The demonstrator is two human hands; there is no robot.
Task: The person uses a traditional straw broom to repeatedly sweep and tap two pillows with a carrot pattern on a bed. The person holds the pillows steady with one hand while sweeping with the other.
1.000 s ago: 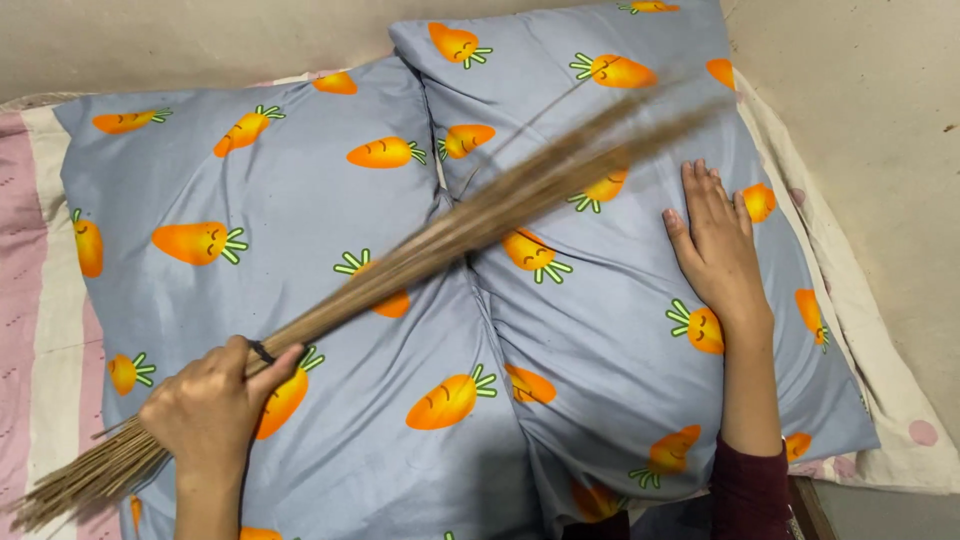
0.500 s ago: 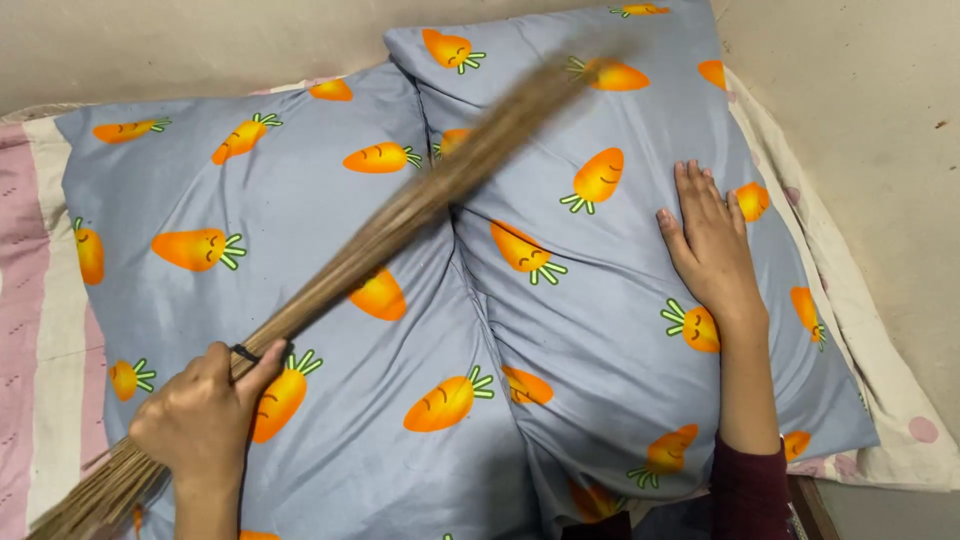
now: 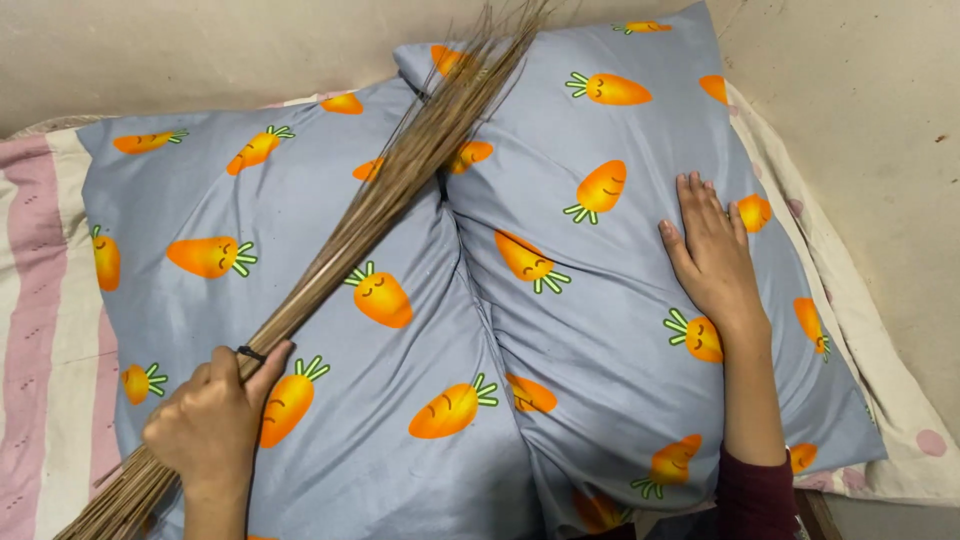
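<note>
My left hand [image 3: 215, 420] grips a bundled stick broom [image 3: 385, 195] near its lower end. The broom's thin bristles fan up and right across the gap between two grey-blue pillows printed with orange carrots. The left pillow [image 3: 250, 210] lies flat beneath the broom. My right hand [image 3: 712, 255] rests flat, fingers together, on the right pillow [image 3: 620, 330], pressing its right side. A dark red sleeve [image 3: 750, 495] shows at my right wrist.
The pillows lie on a bed with a pink and cream striped sheet [image 3: 40, 330] at the left and a white dotted sheet [image 3: 900, 420] at the right. A beige wall [image 3: 860, 120] runs behind and along the right side.
The broom has swept leftward: its bristles moved from over the right pillow to the gap between the pillows. My right hand has stayed on the right pillow.
</note>
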